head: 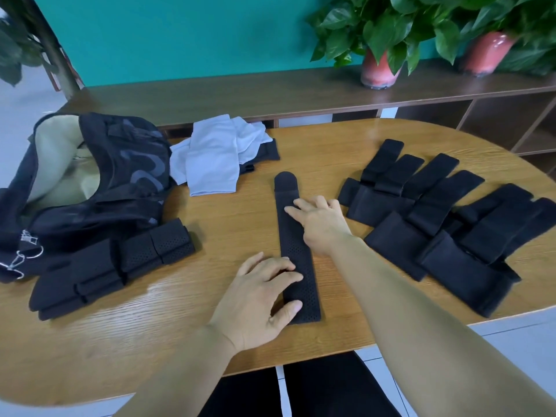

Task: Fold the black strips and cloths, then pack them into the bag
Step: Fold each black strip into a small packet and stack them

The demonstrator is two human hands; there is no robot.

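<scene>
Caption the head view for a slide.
Both hands, left hand and right hand, press a perforated black strip flat on the wooden table.

No readable text, label, brand, number or sign showing anywhere; grey pattern on bag (141,167) not forming legible letters.

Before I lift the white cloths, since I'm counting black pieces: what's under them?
A black piece sticks out from under the white cloths at their right edge, on the table. How many lie beneath is hidden.
</scene>
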